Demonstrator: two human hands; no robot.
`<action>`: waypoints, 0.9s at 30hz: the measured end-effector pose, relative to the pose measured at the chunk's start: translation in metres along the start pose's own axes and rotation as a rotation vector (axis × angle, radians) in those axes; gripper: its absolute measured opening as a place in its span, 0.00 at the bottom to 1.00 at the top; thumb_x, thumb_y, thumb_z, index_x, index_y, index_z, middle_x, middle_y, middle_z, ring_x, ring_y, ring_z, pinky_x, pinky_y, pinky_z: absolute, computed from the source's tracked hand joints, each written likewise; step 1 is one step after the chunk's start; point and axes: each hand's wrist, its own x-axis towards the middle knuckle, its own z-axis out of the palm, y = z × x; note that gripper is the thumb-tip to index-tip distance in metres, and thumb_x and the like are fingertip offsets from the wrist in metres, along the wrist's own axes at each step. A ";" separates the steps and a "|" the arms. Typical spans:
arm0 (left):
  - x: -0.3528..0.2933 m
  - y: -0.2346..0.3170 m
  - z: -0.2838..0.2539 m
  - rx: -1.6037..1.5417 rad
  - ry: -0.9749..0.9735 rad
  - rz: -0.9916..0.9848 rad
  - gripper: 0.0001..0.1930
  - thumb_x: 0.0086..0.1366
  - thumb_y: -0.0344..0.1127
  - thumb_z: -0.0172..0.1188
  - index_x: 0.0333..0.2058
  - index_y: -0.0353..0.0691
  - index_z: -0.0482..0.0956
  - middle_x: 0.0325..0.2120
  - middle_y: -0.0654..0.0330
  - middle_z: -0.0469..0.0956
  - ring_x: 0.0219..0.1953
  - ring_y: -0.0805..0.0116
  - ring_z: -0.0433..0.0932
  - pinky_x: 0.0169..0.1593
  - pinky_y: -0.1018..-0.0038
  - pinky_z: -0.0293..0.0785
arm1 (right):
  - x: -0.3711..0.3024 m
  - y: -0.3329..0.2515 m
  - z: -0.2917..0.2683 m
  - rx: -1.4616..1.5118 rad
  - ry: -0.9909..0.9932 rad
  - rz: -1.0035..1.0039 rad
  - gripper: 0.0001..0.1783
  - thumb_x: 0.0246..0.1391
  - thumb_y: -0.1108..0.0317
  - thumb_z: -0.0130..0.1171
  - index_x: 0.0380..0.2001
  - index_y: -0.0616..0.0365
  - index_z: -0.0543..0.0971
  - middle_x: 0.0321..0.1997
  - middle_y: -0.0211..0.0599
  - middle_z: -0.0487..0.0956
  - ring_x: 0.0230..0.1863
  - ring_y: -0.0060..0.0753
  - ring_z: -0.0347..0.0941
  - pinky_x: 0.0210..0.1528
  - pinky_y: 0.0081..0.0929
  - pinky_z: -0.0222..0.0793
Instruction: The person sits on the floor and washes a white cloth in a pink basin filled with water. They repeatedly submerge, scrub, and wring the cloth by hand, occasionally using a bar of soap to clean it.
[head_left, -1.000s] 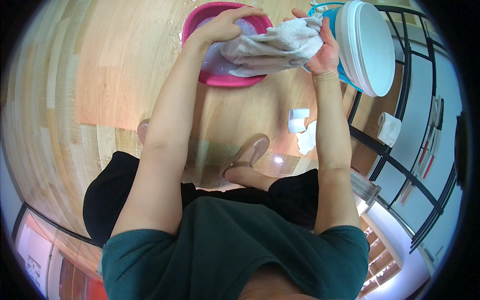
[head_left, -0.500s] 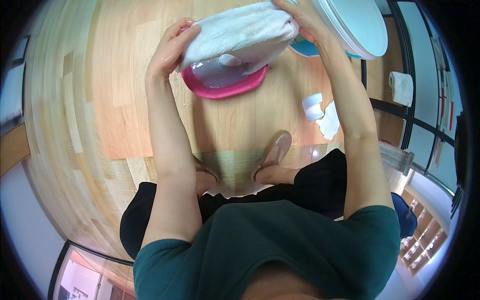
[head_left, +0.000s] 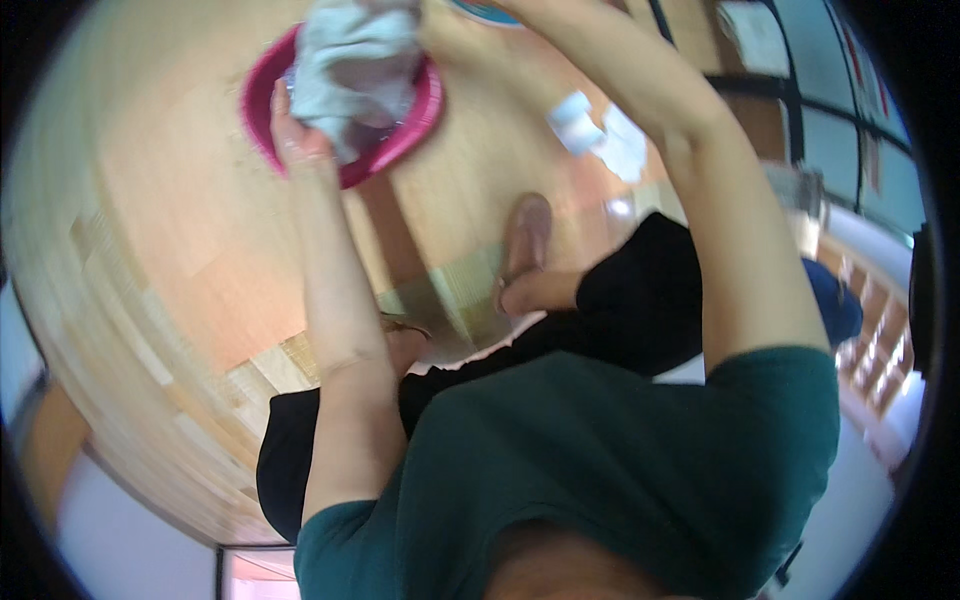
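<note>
A wet white towel [head_left: 358,60], bunched and hanging in folds, is over a pink basin [head_left: 432,105] at the top of the view. My left hand [head_left: 297,135] is at the towel's lower left side, by the basin's near rim, closed on the cloth with its fingers partly hidden by it. My right forearm [head_left: 610,60] reaches up and to the left and leaves the picture at the top edge, so the hand beyond it does not show. Some liquid glints inside the basin beside the towel.
White paper-like pieces [head_left: 598,135] lie on the wooden floor right of the basin. Part of a blue-rimmed container [head_left: 485,12] shows at the top. A folded white cloth [head_left: 752,38] sits by the black-framed shelving on the right. My sandalled foot [head_left: 525,240] stands below the basin.
The towel was stretched wide between both hands above the basin; now it hangs bunched over it. My right hand has left the picture. The view has shifted, and the white bucket is mostly out of it.
</note>
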 end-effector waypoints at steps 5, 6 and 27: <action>0.004 0.006 -0.047 -0.222 -0.289 -0.110 0.25 0.70 0.43 0.41 0.59 0.31 0.59 0.59 0.48 0.63 0.61 0.49 0.62 0.64 0.51 0.56 | -0.097 0.040 -0.036 -0.395 -0.579 0.358 0.20 0.53 0.55 0.55 0.39 0.62 0.77 0.36 0.41 0.80 0.38 0.36 0.76 0.41 0.34 0.71; 0.004 0.007 -0.053 -0.448 -0.506 -0.255 0.25 0.70 0.43 0.41 0.59 0.31 0.59 0.60 0.49 0.62 0.62 0.50 0.61 0.64 0.51 0.54 | -0.139 0.052 -0.038 -0.362 -0.662 0.493 0.20 0.52 0.57 0.54 0.42 0.60 0.77 0.39 0.47 0.79 0.44 0.41 0.76 0.43 0.41 0.71; -0.036 0.021 0.002 -0.174 -0.475 -0.104 0.30 0.69 0.53 0.40 0.59 0.35 0.61 0.61 0.51 0.60 0.64 0.52 0.56 0.66 0.54 0.49 | -0.315 0.156 0.041 -0.652 -0.049 0.892 0.22 0.44 0.52 0.63 0.42 0.50 0.76 0.41 0.36 0.79 0.46 0.40 0.74 0.46 0.42 0.62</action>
